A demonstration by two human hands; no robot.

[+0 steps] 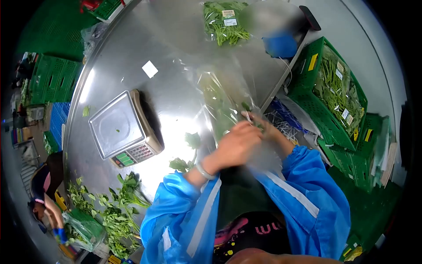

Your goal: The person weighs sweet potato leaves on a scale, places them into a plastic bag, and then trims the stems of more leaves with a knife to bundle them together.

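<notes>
Scale point(116, 132): on the table point(171, 44), left — farther than the loose greens point(118, 215)
Loose greens: on the table's near left
Paper slip point(150, 69): beyond the scale, slightly right
Bag point(219, 99): right of the scale
Packet point(226, 24): far on the table, beyond the bag
Crate point(311, 103): right of the table — more packets point(337, 88) inside
</notes>
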